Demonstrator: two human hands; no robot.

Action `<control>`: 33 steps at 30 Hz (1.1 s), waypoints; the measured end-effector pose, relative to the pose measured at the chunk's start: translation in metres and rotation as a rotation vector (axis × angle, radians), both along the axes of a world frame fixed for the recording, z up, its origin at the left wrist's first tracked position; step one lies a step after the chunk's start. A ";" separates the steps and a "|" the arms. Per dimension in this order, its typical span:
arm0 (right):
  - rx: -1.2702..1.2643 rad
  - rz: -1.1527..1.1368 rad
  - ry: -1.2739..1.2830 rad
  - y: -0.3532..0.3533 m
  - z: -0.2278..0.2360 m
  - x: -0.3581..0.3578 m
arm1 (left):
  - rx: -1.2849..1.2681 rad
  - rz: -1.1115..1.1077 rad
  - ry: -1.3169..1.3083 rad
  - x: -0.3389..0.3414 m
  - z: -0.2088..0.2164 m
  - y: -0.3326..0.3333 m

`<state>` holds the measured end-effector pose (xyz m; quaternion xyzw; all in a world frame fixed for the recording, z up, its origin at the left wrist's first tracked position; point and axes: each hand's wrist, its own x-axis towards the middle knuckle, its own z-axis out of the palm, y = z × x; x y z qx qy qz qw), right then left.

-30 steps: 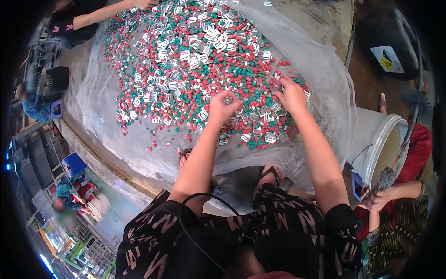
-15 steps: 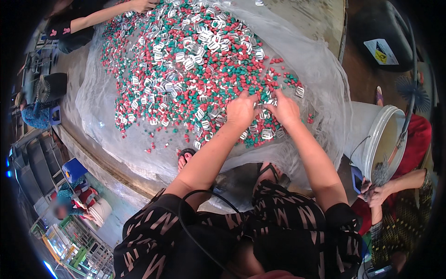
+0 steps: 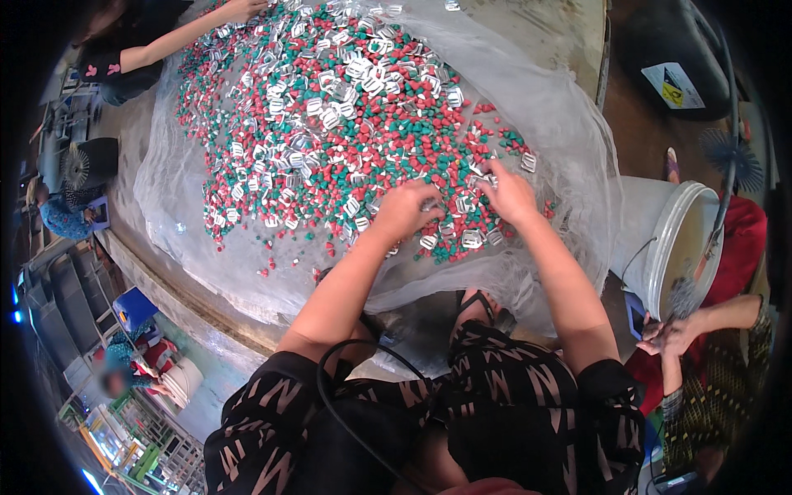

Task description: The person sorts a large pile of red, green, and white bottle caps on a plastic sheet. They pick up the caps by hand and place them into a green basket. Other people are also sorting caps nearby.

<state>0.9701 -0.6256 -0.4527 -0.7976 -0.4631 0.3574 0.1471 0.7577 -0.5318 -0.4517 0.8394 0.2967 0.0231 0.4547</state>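
A wide spread of small red and green cone-shaped pieces (image 3: 396,136) lies in front of me, with flat silvery slotted buckles (image 3: 330,111) mixed in. Over its near edge is my left hand (image 3: 404,212), fingers curled in; a bit of something greyish shows at the fingertips, too small to name. To its right, my right hand (image 3: 510,194) pinches a silvery buckle (image 3: 485,172) between thumb and fingers, just above the pieces. Single buckles (image 3: 473,238) lie among the cones below my hands.
Thin white netting (image 3: 569,157) lies under the pile. A co-worker's hand (image 3: 243,8) reaches in at the far left. On the right stand a white bucket (image 3: 639,223) and a black jerrycan (image 3: 672,49); another person's hands (image 3: 676,334) hold something grey beside the bucket.
My left hand has drawn back left and towards me, away from my right hand, its fingers curling. The right hand has stayed nearly in place. The far co-worker's hand shifted slightly left.
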 end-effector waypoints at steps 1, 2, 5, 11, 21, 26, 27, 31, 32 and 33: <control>-0.124 0.057 -0.097 0.005 0.007 -0.008 | -0.134 0.069 -0.088 -0.003 -0.001 0.004; -0.124 0.090 -0.122 0.005 0.009 -0.008 | -0.521 0.183 -0.241 0.000 0.006 0.008; -0.007 0.060 -0.013 0.003 -0.003 -0.001 | -0.874 0.419 -0.203 -0.002 0.019 0.020; 0.237 -0.487 0.904 0.020 0.041 0.002 | -0.873 0.595 -0.444 -0.005 0.010 0.030; 0.947 -0.231 0.065 0.045 0.066 -0.069 | -1.619 0.986 -1.038 0.073 0.023 -0.022; 1.071 -0.416 0.215 0.055 0.093 -0.055 | -1.783 0.835 -1.156 0.089 0.016 0.015; 1.089 -0.491 0.209 0.056 0.092 -0.046 | -1.790 0.816 -1.144 0.093 0.017 0.027; 1.031 -0.754 0.170 0.036 0.065 0.010 | -1.772 0.939 -1.169 0.182 0.091 0.167; 0.991 -0.807 0.162 0.029 0.055 0.020 | -1.535 0.729 -1.164 0.208 0.127 0.202; 0.945 -0.818 0.125 0.021 0.051 0.026 | -1.406 0.464 -1.076 0.222 0.164 0.235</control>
